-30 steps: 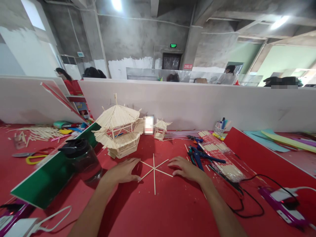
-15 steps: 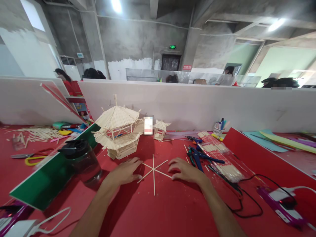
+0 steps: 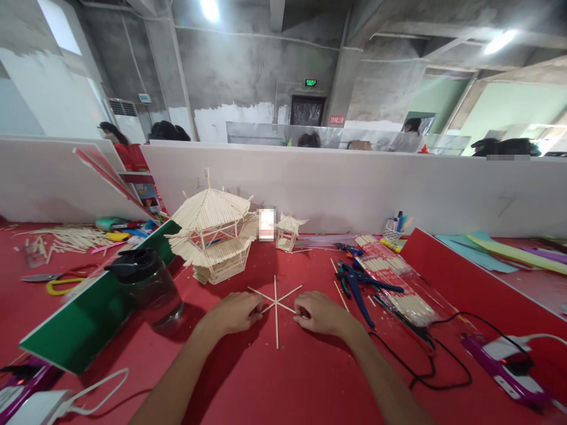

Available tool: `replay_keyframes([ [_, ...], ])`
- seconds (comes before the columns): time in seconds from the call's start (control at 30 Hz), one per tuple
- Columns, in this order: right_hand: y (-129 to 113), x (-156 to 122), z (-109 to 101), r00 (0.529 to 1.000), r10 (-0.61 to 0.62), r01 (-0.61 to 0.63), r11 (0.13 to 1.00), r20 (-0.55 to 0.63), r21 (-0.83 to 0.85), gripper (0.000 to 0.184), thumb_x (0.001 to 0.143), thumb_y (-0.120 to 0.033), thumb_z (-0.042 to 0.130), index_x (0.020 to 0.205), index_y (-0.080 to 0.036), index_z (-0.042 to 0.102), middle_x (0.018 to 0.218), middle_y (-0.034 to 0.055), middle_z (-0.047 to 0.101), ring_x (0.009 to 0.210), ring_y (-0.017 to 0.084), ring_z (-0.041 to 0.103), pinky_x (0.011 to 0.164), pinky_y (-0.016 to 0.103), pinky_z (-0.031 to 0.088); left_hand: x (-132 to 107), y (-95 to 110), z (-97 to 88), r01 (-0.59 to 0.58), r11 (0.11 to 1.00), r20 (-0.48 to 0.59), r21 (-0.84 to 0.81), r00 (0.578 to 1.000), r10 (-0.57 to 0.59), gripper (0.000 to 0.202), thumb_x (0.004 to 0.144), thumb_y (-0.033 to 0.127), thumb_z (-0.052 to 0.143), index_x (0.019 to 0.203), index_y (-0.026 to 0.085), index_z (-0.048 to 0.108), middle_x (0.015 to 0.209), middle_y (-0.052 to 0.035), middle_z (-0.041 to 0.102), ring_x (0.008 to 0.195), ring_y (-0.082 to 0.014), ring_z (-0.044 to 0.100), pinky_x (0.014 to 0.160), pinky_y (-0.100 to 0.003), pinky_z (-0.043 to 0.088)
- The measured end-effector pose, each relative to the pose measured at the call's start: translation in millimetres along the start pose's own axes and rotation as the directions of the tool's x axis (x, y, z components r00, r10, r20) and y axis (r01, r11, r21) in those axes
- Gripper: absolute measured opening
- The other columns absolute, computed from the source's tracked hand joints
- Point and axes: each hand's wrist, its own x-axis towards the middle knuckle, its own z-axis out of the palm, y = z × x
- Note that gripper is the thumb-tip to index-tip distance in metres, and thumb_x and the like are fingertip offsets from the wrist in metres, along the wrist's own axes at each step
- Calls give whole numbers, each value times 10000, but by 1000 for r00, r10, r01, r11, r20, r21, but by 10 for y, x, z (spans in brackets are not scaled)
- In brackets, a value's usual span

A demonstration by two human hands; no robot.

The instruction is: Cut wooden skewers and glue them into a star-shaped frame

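Hands curl narrow: my left hand [image 3: 237,313] and right hand [image 3: 317,313] pinch opposite arms of the stick star [image 3: 276,302], flat on the red table [image 3: 287,378] between them. Beyond the left hand stands a stick pavilion [image 3: 212,235]; blue pliers [image 3: 354,284] lie beside the right hand.

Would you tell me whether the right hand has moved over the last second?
Yes. The right hand has slid left, toward the centre of the crossed sticks, away from the blue pliers.
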Motion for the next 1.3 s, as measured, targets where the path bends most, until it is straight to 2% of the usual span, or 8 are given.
replay_keyframes([
  [0.3, 32, -8, 2, 998, 56, -55, 996, -21, 70, 56, 860, -253, 598, 861, -197, 594, 767, 1, 623, 684, 139, 495, 611, 244, 283, 16, -31, 26, -13, 1000, -39, -22, 999, 12, 118, 889, 321, 544, 923, 239, 622, 904, -72, 714, 841, -268, 678, 645, -295, 428],
  [0.6, 45, -13, 0, 999, 30, -28, 997, -29, 77, 59, 855, -209, 586, 802, -189, 601, 770, 6, 632, 695, 134, 510, 621, 234, 307, 13, -44, 11, -42, 998, -60, -39, 997, 39, 221, 935, 413, 487, 921, 232, 613, 892, -62, 702, 832, -251, 667, 632, -286, 416],
  [0.67, 86, -19, -42, 997, 56, -50, 992, -53, 120, 62, 869, -225, 579, 828, -190, 607, 781, 10, 643, 693, 138, 530, 619, 234, 329, 14, -89, -22, -49, 998, -96, -50, 994, 44, 219, 947, 386, 467, 919, 221, 608, 912, -62, 692, 837, -237, 656, 651, -285, 422],
  [0.73, 169, -16, -71, 987, 95, -74, 984, -127, 159, 92, 899, -228, 539, 871, -190, 617, 819, 23, 660, 721, 150, 563, 645, 241, 370, 32, -169, -43, -56, 996, -164, -69, 985, 44, 183, 951, 306, 450, 938, 211, 606, 946, -59, 677, 858, -218, 640, 702, -288, 438],
  [0.87, 377, 26, -12, 944, 143, -96, 981, -297, 168, 176, 932, -196, 480, 999, -187, 642, 991, 69, 683, 914, 192, 616, 828, 292, 437, 120, -360, 3, -112, 982, -315, -150, 947, 60, 224, 960, 199, 413, 1031, 198, 626, 1039, -65, 652, 949, -195, 611, 870, -306, 451],
  [1.0, 468, 105, 129, 943, 170, -149, 984, -284, 94, 231, 948, -190, 465, 1070, -199, 661, 1045, 81, 669, 993, 204, 619, 892, 312, 444, 202, -459, 114, -185, 953, -330, -239, 939, 99, 233, 954, 157, 455, 1056, 199, 660, 1096, -66, 648, 990, -172, 610, 907, -284, 459],
  [1.13, 455, 175, 189, 949, 169, -167, 985, -265, 29, 237, 966, -203, 453, 1028, -208, 681, 1011, 75, 657, 975, 199, 615, 873, 299, 453, 244, -478, 179, -193, 946, -323, -259, 941, 104, 233, 962, 170, 463, 1013, 200, 689, 1064, -61, 659, 959, -160, 621, 885, -272, 472],
  [1.3, 452, 213, 201, 938, 182, -182, 983, -295, 25, 229, 970, -215, 456, 1004, -210, 682, 988, 69, 655, 956, 202, 618, 865, 295, 454, 295, -495, 228, -186, 952, -349, -241, 932, 94, 268, 961, 148, 436, 963, 188, 701, 1024, -68, 674, 934, -163, 629, 848, -268, 480],
])
